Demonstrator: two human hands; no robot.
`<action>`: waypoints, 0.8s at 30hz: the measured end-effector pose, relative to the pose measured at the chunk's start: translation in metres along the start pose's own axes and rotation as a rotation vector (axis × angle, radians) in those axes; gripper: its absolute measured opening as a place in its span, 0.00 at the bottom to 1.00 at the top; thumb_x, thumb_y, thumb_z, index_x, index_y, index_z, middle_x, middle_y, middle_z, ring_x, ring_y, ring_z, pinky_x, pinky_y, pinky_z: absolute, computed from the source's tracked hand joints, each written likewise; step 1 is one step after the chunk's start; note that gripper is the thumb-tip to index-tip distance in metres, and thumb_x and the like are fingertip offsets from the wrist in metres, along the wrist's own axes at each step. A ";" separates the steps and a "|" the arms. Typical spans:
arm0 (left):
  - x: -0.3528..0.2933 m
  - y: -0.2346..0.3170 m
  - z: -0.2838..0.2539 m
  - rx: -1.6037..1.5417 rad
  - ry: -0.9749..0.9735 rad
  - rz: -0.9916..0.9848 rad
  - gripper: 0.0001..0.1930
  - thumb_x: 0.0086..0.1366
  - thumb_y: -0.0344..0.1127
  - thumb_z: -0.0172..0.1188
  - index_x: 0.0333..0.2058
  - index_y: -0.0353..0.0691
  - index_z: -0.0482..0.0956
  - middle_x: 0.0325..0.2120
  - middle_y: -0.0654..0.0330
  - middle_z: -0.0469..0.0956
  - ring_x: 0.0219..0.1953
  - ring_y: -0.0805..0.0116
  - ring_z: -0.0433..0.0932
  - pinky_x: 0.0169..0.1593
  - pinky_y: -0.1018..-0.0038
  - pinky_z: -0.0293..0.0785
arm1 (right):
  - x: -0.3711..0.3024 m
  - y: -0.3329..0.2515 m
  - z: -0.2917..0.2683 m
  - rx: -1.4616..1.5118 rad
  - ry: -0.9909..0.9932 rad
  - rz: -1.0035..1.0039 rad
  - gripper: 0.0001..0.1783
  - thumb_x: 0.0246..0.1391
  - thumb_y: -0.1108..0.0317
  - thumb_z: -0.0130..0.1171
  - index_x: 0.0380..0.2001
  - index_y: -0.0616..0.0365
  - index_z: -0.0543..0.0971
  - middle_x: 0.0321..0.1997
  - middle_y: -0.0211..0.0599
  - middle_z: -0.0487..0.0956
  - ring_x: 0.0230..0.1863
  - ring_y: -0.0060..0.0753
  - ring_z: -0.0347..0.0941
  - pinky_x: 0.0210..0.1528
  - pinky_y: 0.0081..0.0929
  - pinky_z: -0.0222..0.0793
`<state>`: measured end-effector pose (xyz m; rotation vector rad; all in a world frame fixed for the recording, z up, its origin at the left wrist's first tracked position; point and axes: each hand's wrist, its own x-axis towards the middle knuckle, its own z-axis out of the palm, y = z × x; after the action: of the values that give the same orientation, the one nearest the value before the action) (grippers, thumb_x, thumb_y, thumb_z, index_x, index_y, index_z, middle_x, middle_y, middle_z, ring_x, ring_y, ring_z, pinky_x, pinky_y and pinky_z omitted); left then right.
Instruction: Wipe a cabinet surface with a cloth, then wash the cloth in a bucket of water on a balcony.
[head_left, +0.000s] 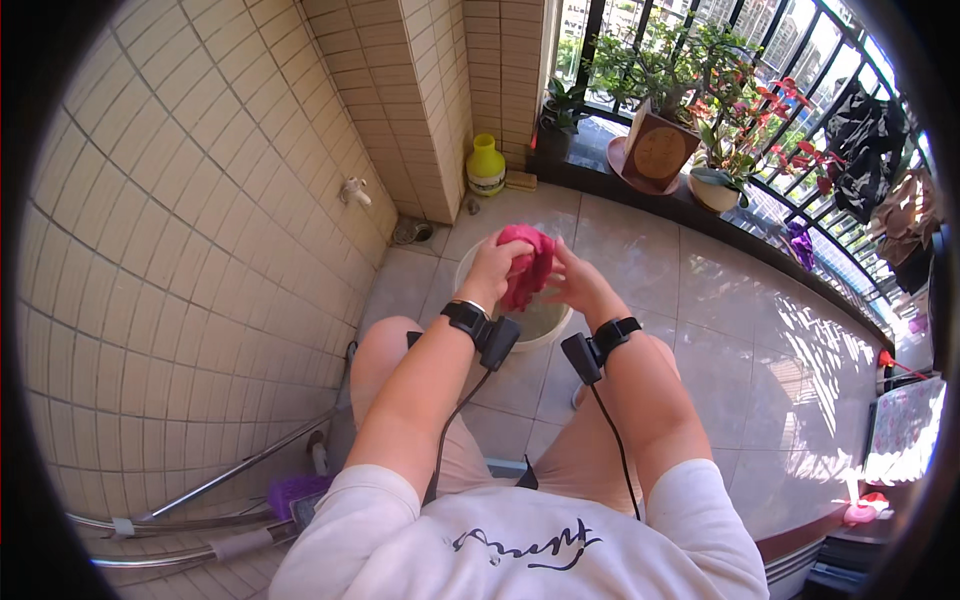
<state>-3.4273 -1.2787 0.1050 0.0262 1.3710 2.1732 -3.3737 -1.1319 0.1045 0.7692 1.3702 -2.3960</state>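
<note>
Red cloth in left hand

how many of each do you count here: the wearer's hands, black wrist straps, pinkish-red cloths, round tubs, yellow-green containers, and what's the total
Hands (left hand, right hand): 2
Black wrist straps: 2
Pinkish-red cloth: 1
Round tub: 1
Yellow-green container: 1
Total: 7

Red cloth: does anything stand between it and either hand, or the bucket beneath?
Nothing visible does. The left hand grips the red cloth, the right hand is close at its right side, and the pale bucket sits below, unobstructed.
</note>
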 end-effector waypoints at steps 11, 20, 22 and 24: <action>0.013 -0.026 0.041 0.256 0.135 0.149 0.09 0.53 0.35 0.59 0.28 0.34 0.76 0.22 0.63 0.75 0.22 0.76 0.72 0.27 0.79 0.68 | 0.101 0.023 -0.035 0.318 -0.488 0.274 0.18 0.53 0.50 0.52 0.31 0.56 0.74 0.32 0.37 0.78 0.31 0.32 0.75 0.34 0.31 0.72; 0.077 -0.090 -0.047 0.255 0.375 0.020 0.18 0.54 0.44 0.57 0.27 0.29 0.77 0.23 0.55 0.76 0.25 0.69 0.74 0.31 0.72 0.69 | 0.093 0.049 -0.003 0.022 0.142 0.051 0.16 0.55 0.58 0.50 0.39 0.59 0.70 0.35 0.35 0.75 0.32 0.31 0.73 0.33 0.29 0.72; 0.083 -0.105 -0.079 0.437 0.509 0.016 0.24 0.55 0.50 0.54 0.27 0.27 0.77 0.22 0.46 0.77 0.27 0.59 0.77 0.33 0.67 0.68 | 0.088 0.043 -0.007 -0.190 0.104 -0.008 0.18 0.52 0.58 0.54 0.42 0.59 0.70 0.37 0.36 0.74 0.33 0.28 0.73 0.32 0.29 0.72; 0.075 -0.080 -0.075 0.667 0.605 -0.011 0.26 0.57 0.52 0.51 0.28 0.27 0.77 0.24 0.41 0.77 0.32 0.48 0.77 0.35 0.63 0.69 | 0.088 0.030 -0.032 -0.406 0.081 -0.076 0.22 0.49 0.59 0.58 0.45 0.58 0.69 0.40 0.36 0.73 0.35 0.26 0.73 0.31 0.29 0.73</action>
<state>-3.4773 -1.2801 -0.0184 -0.4128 2.3718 1.6703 -3.4214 -1.1176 0.0199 0.7170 1.8680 -2.0502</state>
